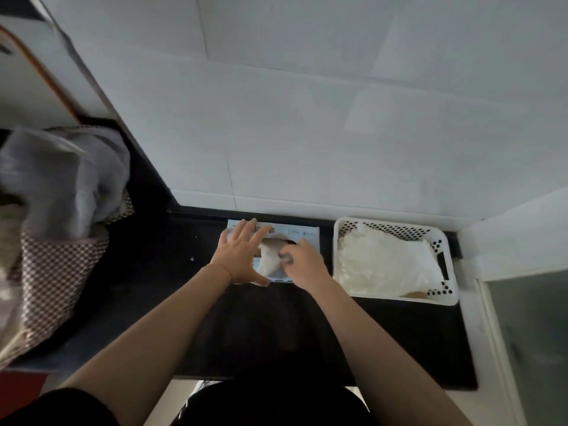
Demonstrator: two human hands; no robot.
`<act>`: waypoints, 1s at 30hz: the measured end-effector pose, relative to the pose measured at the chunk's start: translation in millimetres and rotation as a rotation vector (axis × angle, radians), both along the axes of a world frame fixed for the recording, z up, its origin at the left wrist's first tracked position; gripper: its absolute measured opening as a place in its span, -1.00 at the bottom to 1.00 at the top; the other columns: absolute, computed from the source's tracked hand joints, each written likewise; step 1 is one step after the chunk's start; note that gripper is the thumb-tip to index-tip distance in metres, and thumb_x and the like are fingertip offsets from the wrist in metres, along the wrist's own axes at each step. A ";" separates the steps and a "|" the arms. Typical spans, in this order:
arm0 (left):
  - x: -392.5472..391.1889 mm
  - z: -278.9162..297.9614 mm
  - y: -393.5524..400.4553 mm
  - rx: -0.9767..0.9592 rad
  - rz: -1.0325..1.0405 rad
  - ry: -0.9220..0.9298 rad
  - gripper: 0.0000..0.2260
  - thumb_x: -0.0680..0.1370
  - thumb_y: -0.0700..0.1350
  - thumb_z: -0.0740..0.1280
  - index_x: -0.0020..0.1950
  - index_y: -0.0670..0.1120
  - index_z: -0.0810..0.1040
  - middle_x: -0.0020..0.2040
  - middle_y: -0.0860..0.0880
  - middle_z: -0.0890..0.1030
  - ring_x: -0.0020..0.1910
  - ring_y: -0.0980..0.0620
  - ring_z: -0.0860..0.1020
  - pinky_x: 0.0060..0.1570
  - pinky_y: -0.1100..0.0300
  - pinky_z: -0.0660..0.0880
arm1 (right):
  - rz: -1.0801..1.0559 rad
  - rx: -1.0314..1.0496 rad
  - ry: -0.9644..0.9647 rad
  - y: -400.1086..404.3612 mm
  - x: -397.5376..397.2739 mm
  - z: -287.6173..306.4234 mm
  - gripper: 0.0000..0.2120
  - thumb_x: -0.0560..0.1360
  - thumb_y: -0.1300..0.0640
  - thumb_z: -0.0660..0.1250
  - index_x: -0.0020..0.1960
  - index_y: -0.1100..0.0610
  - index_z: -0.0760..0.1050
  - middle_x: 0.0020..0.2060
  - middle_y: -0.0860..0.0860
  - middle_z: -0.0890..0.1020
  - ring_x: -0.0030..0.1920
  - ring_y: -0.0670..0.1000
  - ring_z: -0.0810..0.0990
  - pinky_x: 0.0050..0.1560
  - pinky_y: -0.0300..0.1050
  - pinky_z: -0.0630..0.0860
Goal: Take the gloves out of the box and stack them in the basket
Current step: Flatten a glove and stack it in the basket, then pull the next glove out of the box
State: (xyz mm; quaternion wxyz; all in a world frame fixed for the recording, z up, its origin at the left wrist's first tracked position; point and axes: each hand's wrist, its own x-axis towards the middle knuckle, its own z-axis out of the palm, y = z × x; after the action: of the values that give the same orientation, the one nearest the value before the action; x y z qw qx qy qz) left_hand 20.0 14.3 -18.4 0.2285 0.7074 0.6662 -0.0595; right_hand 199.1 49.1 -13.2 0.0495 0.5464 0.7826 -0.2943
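A flat white glove box (302, 233) lies on the dark counter against the wall. My left hand (238, 253) rests flat on its left half, fingers spread. My right hand (302, 261) pinches a thin translucent glove (270, 256) that sticks out of the box's opening. To the right stands a white perforated basket (442, 241) holding a pile of pale gloves (384, 262).
The dark counter (276, 327) ends at a front edge close to my body. A checked fabric bag (52, 265) stuffed with grey plastic stands at the left. White tiled wall behind; a white appliance edge (522, 241) borders the right.
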 end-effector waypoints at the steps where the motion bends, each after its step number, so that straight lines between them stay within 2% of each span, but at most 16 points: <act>1: -6.7 -2.5 -2.4 0.006 -0.018 0.006 0.12 0.28 0.38 0.46 0.58 0.18 -0.21 0.62 -0.05 -0.13 0.59 -0.09 -0.20 0.53 -0.19 -0.11 | -0.027 0.015 0.024 -3.2 -7.4 1.6 -0.78 0.58 0.10 0.28 0.19 0.06 0.59 0.11 0.05 0.51 0.09 0.07 0.54 0.15 -0.04 0.49; 4: -14.2 -8.5 -3.7 0.027 -0.029 -0.009 0.09 0.29 0.38 0.45 0.58 0.17 -0.20 0.62 -0.03 -0.12 0.59 -0.06 -0.19 0.53 -0.19 -0.07 | -0.160 0.062 0.130 -4.3 -16.7 11.6 -0.86 0.57 0.15 0.32 0.05 0.11 0.64 -0.02 0.02 0.59 -0.05 -0.01 0.57 0.03 -0.05 0.55; 6: -17.1 -9.9 -3.1 0.036 -0.015 -0.040 0.09 0.30 0.39 0.43 0.58 0.16 -0.19 0.63 0.00 -0.11 0.60 -0.03 -0.18 0.53 -0.18 -0.06 | -0.292 0.095 0.237 0.1 -17.4 22.4 -0.93 0.54 0.18 0.37 -0.04 0.14 0.64 -0.15 -0.06 0.58 -0.18 -0.10 0.54 -0.09 -0.08 0.56; 8: -18.4 -10.1 -1.7 0.038 -0.005 -0.076 0.08 0.30 0.39 0.43 0.59 0.16 -0.18 0.63 0.03 -0.09 0.60 -0.01 -0.16 0.53 -0.16 -0.06 | -0.446 0.127 0.330 5.5 -14.9 33.7 -0.97 0.50 0.20 0.40 -0.12 0.15 0.59 -0.21 -0.10 0.51 -0.22 -0.14 0.50 -0.19 -0.22 0.47; 11: -21.1 -9.2 -0.4 0.030 0.017 -0.124 0.10 0.29 0.39 0.43 0.60 0.11 -0.16 0.63 0.04 -0.06 0.60 0.01 -0.12 0.54 -0.12 -0.07 | -0.577 0.155 0.383 9.7 -10.0 43.3 -0.86 0.46 0.18 0.44 -0.20 0.12 0.49 -0.20 -0.04 0.53 -0.23 -0.12 0.48 -0.26 -0.30 0.33; 16: -25.3 -6.5 2.7 -0.017 0.046 -0.184 0.11 0.30 0.38 0.44 0.61 0.08 -0.16 0.62 0.06 -0.04 0.60 0.03 -0.10 0.55 -0.11 -0.06 | -0.666 0.108 0.512 9.4 -3.0 61.9 -0.89 0.52 0.14 0.39 -0.15 0.17 0.56 -0.22 -0.01 0.61 -0.21 -0.07 0.54 -0.18 -0.20 0.43; 19: -25.5 -2.6 4.2 -0.034 0.063 -0.219 0.08 0.32 0.37 0.44 0.61 0.08 -0.14 0.62 0.05 -0.02 0.60 0.02 -0.09 0.55 -0.10 -0.07 | -0.712 0.030 0.618 9.8 2.8 70.8 -0.77 0.57 0.10 0.30 -0.22 0.16 0.52 -0.31 0.04 0.53 -0.28 -0.01 0.46 -0.21 -0.12 0.37; 22: -24.3 0.8 5.0 -0.047 0.081 -0.243 0.06 0.33 0.35 0.45 0.61 0.08 -0.11 0.62 0.04 -0.01 0.60 0.00 -0.08 0.54 -0.09 -0.08 | -0.851 -0.160 0.919 12.3 7.3 82.9 -0.76 0.63 0.10 0.23 -0.11 0.20 0.55 -0.14 0.11 0.61 -0.12 0.05 0.58 -0.03 -0.05 0.49; 24: -24.9 2.6 6.4 -0.065 0.101 -0.281 0.04 0.33 0.34 0.46 0.61 0.08 -0.07 0.62 0.02 0.04 0.60 -0.02 -0.03 0.54 -0.11 -0.04 | -0.907 -0.253 1.057 14.8 9.0 89.1 -0.78 0.64 0.13 0.19 -0.09 0.20 0.52 -0.16 0.11 0.58 -0.11 0.07 0.55 -0.05 -0.06 0.47; 26: -25.5 14.7 9.4 -0.112 0.163 -0.456 0.01 0.32 0.31 0.50 0.60 0.08 0.03 0.58 0.00 0.16 0.56 -0.05 0.13 0.51 -0.09 0.13 | -0.916 -0.282 1.067 16.7 10.8 90.8 -0.79 0.60 0.11 0.21 -0.07 0.22 0.53 -0.19 0.13 0.55 -0.12 0.10 0.50 -0.10 -0.05 0.40; 28: -25.3 36.7 12.0 -0.227 0.244 -0.788 -0.01 0.28 0.28 0.54 0.58 0.07 0.13 0.54 0.04 0.26 0.48 0.01 0.28 0.39 0.05 0.34 | -0.903 -0.322 1.060 16.3 11.0 92.9 -0.72 0.54 0.06 0.25 0.02 0.29 0.56 -0.12 0.19 0.60 -0.07 0.13 0.56 -0.05 0.01 0.43; 30: -25.2 56.3 11.8 -0.348 0.232 -1.084 -0.05 0.26 0.27 0.52 0.55 0.08 0.20 0.48 0.08 0.36 0.42 0.07 0.37 0.34 0.11 0.37 | -0.895 -0.380 1.076 11.9 8.4 99.3 -0.73 0.48 0.06 0.32 -0.05 0.28 0.53 -0.20 0.14 0.58 -0.10 0.14 0.54 -0.03 0.04 0.42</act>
State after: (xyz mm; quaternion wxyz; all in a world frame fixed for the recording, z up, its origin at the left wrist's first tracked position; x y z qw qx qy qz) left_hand -5.3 26.1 38.0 0.6548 0.5114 0.5077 0.2280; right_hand 207.5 61.0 86.1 -0.3736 0.5758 0.3351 -0.6454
